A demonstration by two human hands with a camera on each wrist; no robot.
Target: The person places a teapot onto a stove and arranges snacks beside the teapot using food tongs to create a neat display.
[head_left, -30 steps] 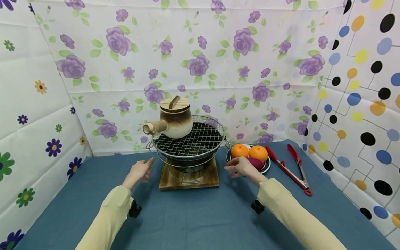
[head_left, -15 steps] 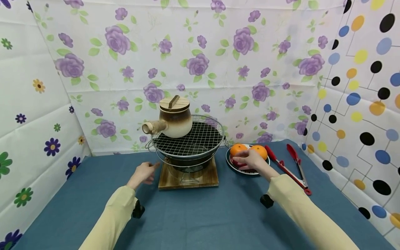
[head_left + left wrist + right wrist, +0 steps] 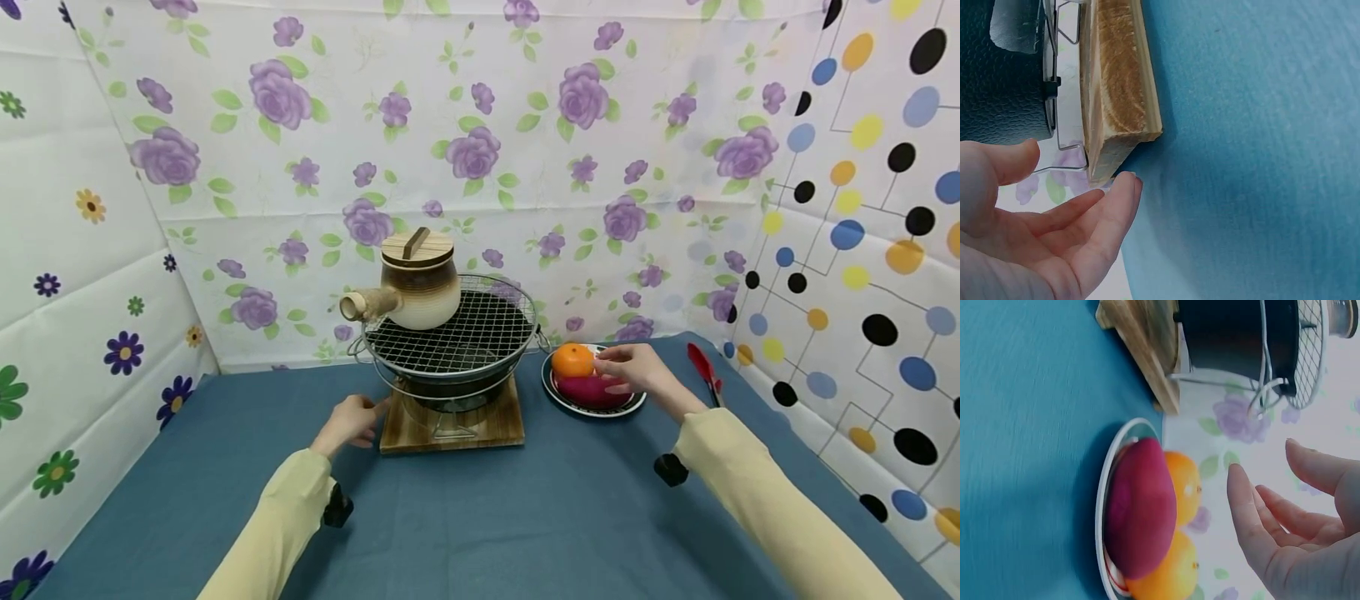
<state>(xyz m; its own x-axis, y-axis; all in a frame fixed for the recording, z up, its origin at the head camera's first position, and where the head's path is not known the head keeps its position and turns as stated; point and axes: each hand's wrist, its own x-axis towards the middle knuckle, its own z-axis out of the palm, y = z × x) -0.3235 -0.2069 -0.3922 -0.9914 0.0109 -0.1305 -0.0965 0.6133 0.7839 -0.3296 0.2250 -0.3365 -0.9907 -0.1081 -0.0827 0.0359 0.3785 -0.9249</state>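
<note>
My left hand (image 3: 351, 425) is beside the left edge of the wooden board (image 3: 491, 425), its fingers loosely bent and holding nothing. In the left wrist view the fingertips (image 3: 1125, 181) are close to the board's corner; I cannot tell if they touch it. My right hand (image 3: 641, 371) hovers over the right side of a plate (image 3: 555, 398), thumb and fingers apart and holding nothing. On the plate lie a purplish-red sweet potato (image 3: 588, 392) and an orange (image 3: 572, 362). A second orange (image 3: 1169, 572), hidden by the hand in the head view, appears in the right wrist view.
On the board stands a round black grill (image 3: 450, 392) with a wire grate (image 3: 487, 333). A lidded clay pot (image 3: 423, 300) with a side handle sits on the grate. Red tongs (image 3: 703, 367) lie at the right, partly behind the right arm. Patterned cloth walls enclose the blue table.
My right hand has moved right, from the plate's left side across to its right side, uncovering the sweet potato. My left hand has lowered slightly and shifted a little right, towards the board.
</note>
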